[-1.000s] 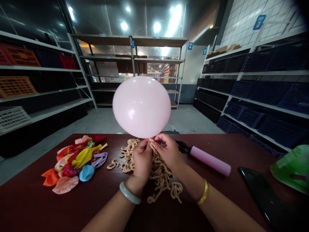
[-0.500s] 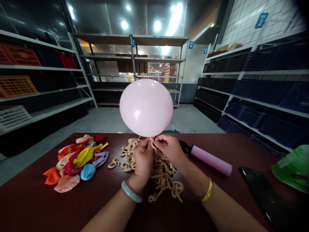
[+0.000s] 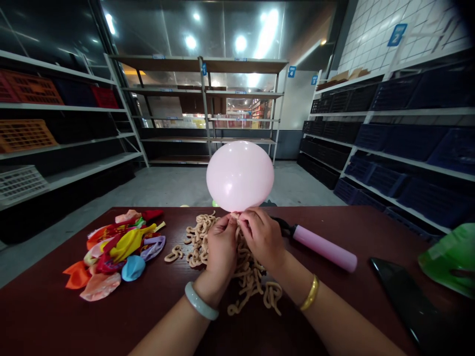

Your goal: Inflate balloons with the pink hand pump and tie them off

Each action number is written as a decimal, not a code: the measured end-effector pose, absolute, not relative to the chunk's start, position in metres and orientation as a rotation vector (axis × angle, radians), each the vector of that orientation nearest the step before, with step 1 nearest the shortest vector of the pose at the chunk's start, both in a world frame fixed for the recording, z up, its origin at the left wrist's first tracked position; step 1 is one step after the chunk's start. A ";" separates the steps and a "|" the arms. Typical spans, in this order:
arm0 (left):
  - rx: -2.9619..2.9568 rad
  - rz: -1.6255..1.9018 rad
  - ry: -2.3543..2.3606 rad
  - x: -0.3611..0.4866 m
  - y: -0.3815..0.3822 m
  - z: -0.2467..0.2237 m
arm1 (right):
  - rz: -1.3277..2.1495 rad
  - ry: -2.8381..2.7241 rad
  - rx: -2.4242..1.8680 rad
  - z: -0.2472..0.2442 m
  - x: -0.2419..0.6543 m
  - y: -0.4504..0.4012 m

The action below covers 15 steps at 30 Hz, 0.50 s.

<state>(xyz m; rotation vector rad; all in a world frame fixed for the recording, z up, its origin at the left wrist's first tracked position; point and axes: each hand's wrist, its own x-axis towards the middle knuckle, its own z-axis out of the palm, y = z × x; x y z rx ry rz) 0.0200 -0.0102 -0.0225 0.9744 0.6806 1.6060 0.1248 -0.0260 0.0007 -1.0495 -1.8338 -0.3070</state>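
Note:
A round, inflated pale pink balloon (image 3: pixel 240 175) stands upright above my hands at the table's far edge. My left hand (image 3: pixel 221 243) is closed, thumb and finger pinching the balloon's neck from the left. From the right, my right hand (image 3: pixel 262 236) pinches the same spot with curled fingers. A short pinkish-beige strand shows between the fingertips; whether it is balloon neck or a separate cord I cannot tell. Beneath and around both hands lies a heap of curled beige cord-like pieces (image 3: pixel 199 232), partly hidden by them.
Uninflated coloured balloons (image 3: pixel 126 244) are piled on the left of the dark red table (image 3: pixel 156 316). To the right lie a pink hand pump (image 3: pixel 324 247), a black phone-like slab (image 3: pixel 403 296) and a green object (image 3: pixel 449 259). Shelves with crates (image 3: pixel 401 143) line the room.
The balloon has shifted right and down and looks smaller. My right hand has turned, its fingers curling in closer to the neck; my left hand keeps its pinch.

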 end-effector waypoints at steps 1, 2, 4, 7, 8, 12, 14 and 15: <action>0.981 1.609 0.674 0.019 -0.010 -0.022 | -0.277 -1.837 -1.018 0.001 0.124 -0.026; 0.992 1.616 0.672 0.018 -0.009 -0.022 | -0.243 -1.832 -0.990 0.001 0.123 -0.026; 1.021 1.633 0.691 0.015 -0.008 -0.022 | -0.163 -1.803 -0.945 0.000 0.121 -0.026; 1.088 1.634 0.764 0.012 -0.006 -0.023 | -0.019 -1.705 -0.963 -0.001 0.119 -0.025; 1.109 1.630 0.785 0.011 -0.006 -0.024 | 0.027 -1.671 -0.977 -0.002 0.118 -0.025; 1.175 1.628 0.840 0.008 -0.006 -0.023 | 0.162 -1.634 -0.980 0.002 0.119 -0.023; 1.217 1.628 0.861 0.007 -0.005 -0.023 | 0.218 -1.644 -0.981 0.006 0.120 -0.022; 1.236 1.624 0.870 0.007 -0.005 -0.022 | 0.261 -1.631 -0.986 0.008 0.121 -0.022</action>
